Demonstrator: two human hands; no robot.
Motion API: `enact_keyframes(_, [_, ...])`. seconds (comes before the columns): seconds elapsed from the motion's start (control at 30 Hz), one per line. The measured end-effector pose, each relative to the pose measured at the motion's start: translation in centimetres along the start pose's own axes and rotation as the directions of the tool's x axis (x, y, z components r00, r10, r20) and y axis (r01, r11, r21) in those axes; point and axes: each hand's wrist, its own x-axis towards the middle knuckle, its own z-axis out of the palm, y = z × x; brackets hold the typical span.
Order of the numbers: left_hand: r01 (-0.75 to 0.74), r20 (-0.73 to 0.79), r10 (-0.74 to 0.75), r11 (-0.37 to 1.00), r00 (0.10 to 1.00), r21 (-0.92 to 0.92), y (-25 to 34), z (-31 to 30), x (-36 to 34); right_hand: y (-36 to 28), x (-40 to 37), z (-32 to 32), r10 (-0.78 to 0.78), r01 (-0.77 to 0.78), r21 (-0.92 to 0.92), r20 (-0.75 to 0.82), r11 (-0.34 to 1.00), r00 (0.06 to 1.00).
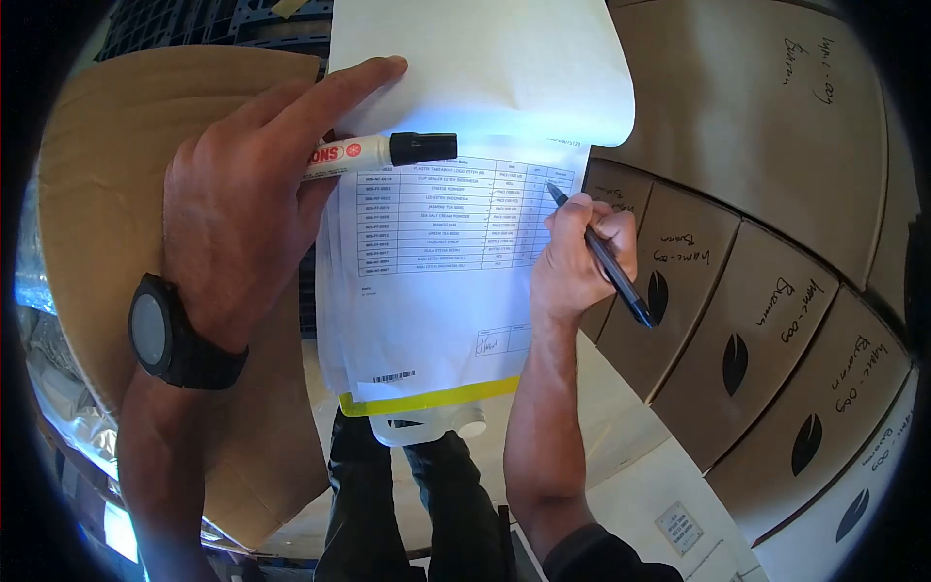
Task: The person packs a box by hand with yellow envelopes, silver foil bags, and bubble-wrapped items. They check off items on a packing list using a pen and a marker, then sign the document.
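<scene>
A white marker with a black cap (422,147) is tucked in my left hand (238,184), which wears a black watch (155,330). The same hand's extended finger presses on a turned-back blank page (485,73). Below that page lies a printed list (436,310) with rows, small tick marks, a signature box and a barcode. My right hand (582,257) grips a black pen (616,272), its tip at the columns on the right of the list. The papers rest over a yellow-edged board (436,397), partly hidden under them.
Cardboard boxes (742,330) with handwriting and black leaf-shaped marks line the right side. A large cardboard piece (116,126) stands at left, beside clear plastic wrapping (73,388). A white plastic container (427,425) shows below the papers, above my legs (446,514).
</scene>
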Motion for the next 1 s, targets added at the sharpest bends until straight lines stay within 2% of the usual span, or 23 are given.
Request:
enact_keyframes(0.27, [-0.068, -0.042, 0.069, 0.998, 0.997, 0.009, -0.5, 0.2, 0.0, -0.4, 0.1, 0.5, 0.028, -0.027, -0.050, 0.010, 0.998, 1.000])
enact_keyframes(0.37, [-0.067, -0.014, 0.067, 0.998, 0.998, 0.010, -0.3, 0.0, 0.1, -0.2, 0.1, 0.5, -0.014, 0.016, -0.099, 0.020, 0.995, 1.000])
enact_keyframes(0.47, [-0.084, -0.026, 0.085, 0.996, 0.996, 0.032, -0.5, 0.1, 0.1, 0.0, 0.0, 0.4, -0.008, 0.008, -0.024, 0.004, 1.000, 1.000])
enact_keyframes(0.53, [-0.088, -0.021, 0.089, 0.996, 0.996, 0.027, -0.5, 0.1, 0.0, -0.3, 0.0, 0.5, -0.008, 0.010, -0.109, 0.017, 0.994, 1.000])
enact_keyframes(0.67, [-0.091, -0.012, 0.091, 0.996, 0.996, 0.025, -0.7, 0.2, 0.0, -0.8, -0.1, 0.0, 0.034, -0.030, -0.106, 0.030, 0.994, 0.999])
enact_keyframes(0.73, [-0.093, -0.016, 0.094, 0.995, 0.995, 0.024, -0.7, 0.1, 0.0, -1.0, -0.1, -0.2, 0.107, -0.108, -0.012, -0.068, 0.994, 0.992])
enact_keyframes(0.77, [-0.092, -0.017, 0.092, 0.995, 0.996, 0.024, -0.7, 0.1, 0.0, -1.1, -0.1, -0.1, 0.106, -0.107, -0.012, -0.066, 0.994, 0.992])
enact_keyframes(0.83, [-0.110, -0.044, 0.110, 0.994, 0.993, 0.020, -0.7, 0.2, 0.0, -1.1, -0.4, 0.1, 0.063, -0.062, -0.043, 0.021, 0.997, 0.998])
enact_keyframes(0.87, [-0.108, -0.043, 0.109, 0.994, 0.993, 0.018, -0.7, 0.3, -0.1, -0.7, -0.5, 0.2, 0.064, -0.063, -0.046, 0.022, 0.997, 0.998])
enact_keyframes(0.93, [-0.113, -0.054, 0.114, 0.993, 0.992, 0.031, -0.7, 0.3, -0.1, 0.3, -0.6, 0.3, -0.042, 0.044, -0.026, 0.070, 0.999, 0.997])
enact_keyframes(1.0, [-0.107, -0.053, 0.108, 0.994, 0.993, 0.024, -0.6, 0.2, 0.0, 0.2, -0.5, 0.5, -0.038, 0.040, -0.026, 0.074, 0.999, 0.996])
